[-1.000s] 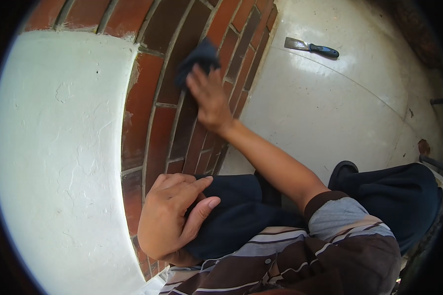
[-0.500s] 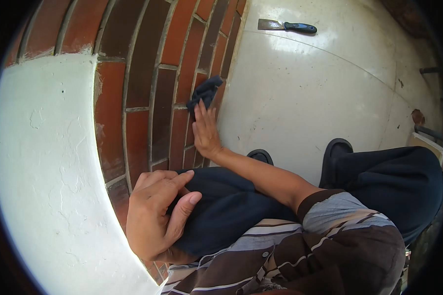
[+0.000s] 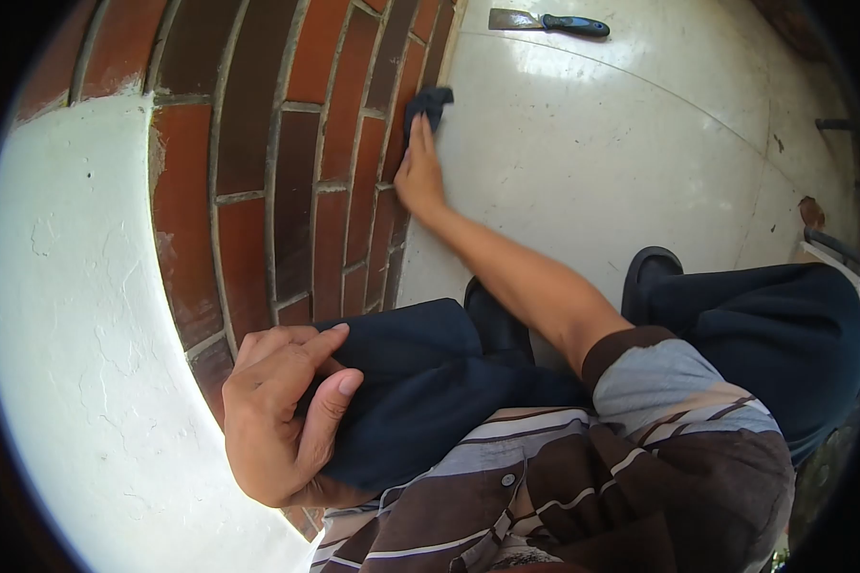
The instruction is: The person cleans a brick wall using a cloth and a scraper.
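My right hand [image 3: 422,174] reaches out to the lower edge of the brick wall [image 3: 291,172], where it meets the floor. Under its fingertips is a bunched dark cloth [image 3: 428,107], pressed against the bricks. Closer to me, my left hand [image 3: 282,411] hangs over my trouser leg with its fingers loosely bent and the thumb apart. Nothing shows in it. A scraper [image 3: 549,23] with a flat metal blade and a black and blue handle lies on the floor beyond my right hand.
White painted wall [image 3: 76,315] with flaking patches adjoins the bricks on the left. Pale flooring [image 3: 583,162] with a seam line stretches to the right. My dark shoe [image 3: 652,277] stands on it. A dark bar [image 3: 831,246] juts in at the right edge.
My right hand and the cloth have moved farther away along the base of the brick wall. The left hand keeps its pose, and the view has shifted slightly.
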A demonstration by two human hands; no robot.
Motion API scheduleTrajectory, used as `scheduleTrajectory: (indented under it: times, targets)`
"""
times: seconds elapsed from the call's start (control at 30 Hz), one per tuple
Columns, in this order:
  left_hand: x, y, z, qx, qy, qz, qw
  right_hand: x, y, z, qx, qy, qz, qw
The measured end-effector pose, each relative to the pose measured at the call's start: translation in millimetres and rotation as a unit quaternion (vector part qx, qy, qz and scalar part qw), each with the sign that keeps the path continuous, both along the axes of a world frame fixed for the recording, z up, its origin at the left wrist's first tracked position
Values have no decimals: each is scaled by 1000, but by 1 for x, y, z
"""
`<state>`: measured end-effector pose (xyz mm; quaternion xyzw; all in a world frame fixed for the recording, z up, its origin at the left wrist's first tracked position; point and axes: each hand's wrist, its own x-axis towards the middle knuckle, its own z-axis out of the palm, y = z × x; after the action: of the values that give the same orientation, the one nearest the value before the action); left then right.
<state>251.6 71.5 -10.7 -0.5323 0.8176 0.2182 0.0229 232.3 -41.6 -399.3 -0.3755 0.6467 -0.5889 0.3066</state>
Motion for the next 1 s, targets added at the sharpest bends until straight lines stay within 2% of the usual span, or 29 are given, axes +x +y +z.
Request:
scheduleTrajectory:
  times: [0.07, 0.13, 0.23, 0.33, 0.43, 0.53, 0.63, 0.67, 0.77, 0.83, 0.93, 1.0]
  targets:
    - [-3, -3, -1, 1, 0, -20, 1000, 28, 54, 30, 74, -117, 56, 989]
    - [-7, -4, -2, 1, -5, -30, 1000, 66, 95, 29, 124, -147, 86, 978]
    - [-9, -5, -2, 2, -9, -33, 999, 78, 119, 46, 221, -155, 161, 949]
    - [-9, -2, -1, -3, -6, -31, 999, 44, 78, 30, 276, -159, 69, 945]
    - [-6, 4, 1, -10, 1, -22, 1000, -5, 15, 0, 136, -125, -79, 980]
    - [-2, 8, 4, -13, -7, -25, 1000, -62, -45, 4, 63, -62, -89, 992]
    - [-4, 10, 6, -4, -17, 21, 1000, -54, -45, -4, 102, -77, -55, 990]
    - [-5, 8, 5, -7, -12, 18, 1000, -35, -28, -6, 93, -94, -61, 989]
    - [-7, 6, 2, -6, -3, 5, 1000, 34, 44, -8, 184, -137, -33, 973]
    - [-10, 4, 1, -9, 5, -23, 1000, 57, 87, 2, 262, -155, 47, 951]
    - [-12, 2, 1, -9, -2, -45, 999, 45, 89, 9, 356, -227, 129, 897]
    - [-12, 3, 2, -6, 1, -40, 999, 19, 58, 5, 342, -288, 73, 892]
